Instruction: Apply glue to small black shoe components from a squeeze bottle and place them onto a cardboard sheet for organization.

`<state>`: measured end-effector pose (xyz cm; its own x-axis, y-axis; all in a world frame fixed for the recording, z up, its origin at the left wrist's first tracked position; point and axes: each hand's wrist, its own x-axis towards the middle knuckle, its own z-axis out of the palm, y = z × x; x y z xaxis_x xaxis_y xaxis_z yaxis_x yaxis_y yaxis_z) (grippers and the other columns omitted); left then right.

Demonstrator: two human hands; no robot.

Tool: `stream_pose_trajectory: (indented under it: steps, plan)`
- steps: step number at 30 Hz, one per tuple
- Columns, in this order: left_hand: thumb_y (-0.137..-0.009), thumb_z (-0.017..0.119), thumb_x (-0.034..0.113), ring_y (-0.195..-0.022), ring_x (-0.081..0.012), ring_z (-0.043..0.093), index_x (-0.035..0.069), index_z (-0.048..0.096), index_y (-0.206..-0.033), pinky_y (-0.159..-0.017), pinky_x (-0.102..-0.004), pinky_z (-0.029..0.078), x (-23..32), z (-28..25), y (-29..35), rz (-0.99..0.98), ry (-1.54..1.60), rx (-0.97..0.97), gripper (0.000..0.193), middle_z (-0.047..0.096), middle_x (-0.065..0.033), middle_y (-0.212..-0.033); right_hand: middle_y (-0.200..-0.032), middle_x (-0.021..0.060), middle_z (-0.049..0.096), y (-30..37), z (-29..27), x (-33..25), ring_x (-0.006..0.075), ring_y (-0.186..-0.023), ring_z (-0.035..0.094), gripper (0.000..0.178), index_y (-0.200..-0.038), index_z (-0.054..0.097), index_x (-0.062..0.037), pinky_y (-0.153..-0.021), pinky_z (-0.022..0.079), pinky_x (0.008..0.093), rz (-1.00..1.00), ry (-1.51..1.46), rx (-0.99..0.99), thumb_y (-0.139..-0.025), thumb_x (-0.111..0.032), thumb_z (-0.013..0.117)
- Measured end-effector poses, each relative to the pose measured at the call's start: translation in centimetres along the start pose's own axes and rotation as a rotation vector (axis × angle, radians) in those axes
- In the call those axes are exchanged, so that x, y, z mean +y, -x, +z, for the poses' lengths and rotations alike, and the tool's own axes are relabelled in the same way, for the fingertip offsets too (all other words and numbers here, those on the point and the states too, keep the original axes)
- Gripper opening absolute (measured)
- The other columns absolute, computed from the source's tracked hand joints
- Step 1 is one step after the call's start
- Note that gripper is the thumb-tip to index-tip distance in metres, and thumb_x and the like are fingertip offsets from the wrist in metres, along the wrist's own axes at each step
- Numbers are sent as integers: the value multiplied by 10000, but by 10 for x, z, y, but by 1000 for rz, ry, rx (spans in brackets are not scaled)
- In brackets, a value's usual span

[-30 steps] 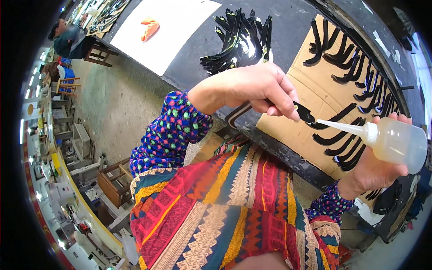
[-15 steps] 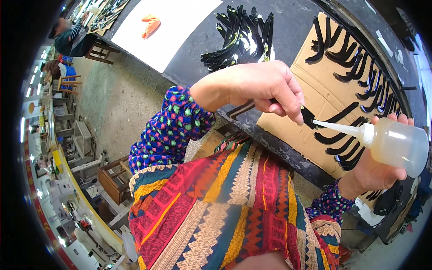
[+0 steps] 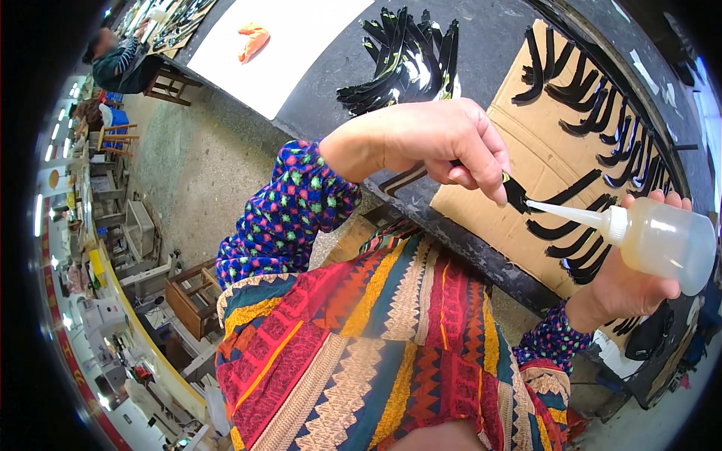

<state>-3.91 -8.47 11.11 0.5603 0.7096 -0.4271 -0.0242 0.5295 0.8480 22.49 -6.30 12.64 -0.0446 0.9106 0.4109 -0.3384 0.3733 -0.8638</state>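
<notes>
My left hand (image 3: 444, 143) is closed in a pinch on a short black strip (image 3: 516, 194), whose end sticks out below the fingertips. A translucent squeeze bottle (image 3: 673, 244) with pale yellowish liquid lies tipped in my right hand (image 3: 628, 286), fingers wrapped round it. Its long white nozzle (image 3: 564, 213) points left, with the tip at the end of the black strip. Beneath both hands, several curved black strips (image 3: 575, 252) lie in rows on a brown cardboard sheet (image 3: 519, 143). The far end of the held strip is hidden by my left hand.
A pile of black strips (image 3: 410, 60) lies on the dark table (image 3: 316, 98), beside a white sheet (image 3: 301, 30) with a crumpled orange thing (image 3: 253, 41) on it. Another person (image 3: 116, 64) sits at the far left. A wooden frame (image 3: 192, 301) stands on the floor at left.
Almost nothing differs. The nozzle tip and the black strip have shifted very slightly; both hands keep their hold.
</notes>
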Motion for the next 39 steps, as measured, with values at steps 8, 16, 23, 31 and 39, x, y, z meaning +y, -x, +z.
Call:
stream_pose_trajectory:
  steps: [8,16,23,31,39]
  plan:
    - [-671,678,66,-366,3,309,14,615,-695,-349,-163,169,-2,0,-2,2,28,-13,85,427,55,-448,-1232,143,395,-3,4,-2,295,-1110,429,984,-1269,281,10,-864,412,462,-41,39,42,-601,-614,647]
    - [-666,675,41,-382,11,339,8,621,-706,-354,-154,183,-3,3,-2,4,50,-31,75,454,54,-478,-1221,161,400,-4,19,2,314,-1106,434,964,-1258,297,15,-839,447,474,-77,146,79,-616,-630,619]
    - [-671,669,39,-385,14,336,3,625,-719,-356,-155,177,-3,3,-2,5,41,-39,74,448,57,-477,-1242,144,408,-2,11,3,282,-1160,399,905,-1252,306,18,-964,287,490,-16,-65,27,-612,-468,722]
    - [-668,674,42,-386,17,329,4,626,-725,-356,-155,172,-3,3,-2,-2,41,-48,83,444,58,-478,-1246,145,410,-1,11,4,283,-1165,395,917,-1258,300,16,-966,284,496,-3,-77,39,-605,-468,726]
    - [-672,674,54,-388,15,329,4,625,-727,-358,-154,175,-3,4,-1,-5,27,-44,89,437,63,-475,-1241,146,417,0,11,5,282,-1162,400,920,-1257,302,21,-968,286,498,2,-71,39,-605,-472,724]
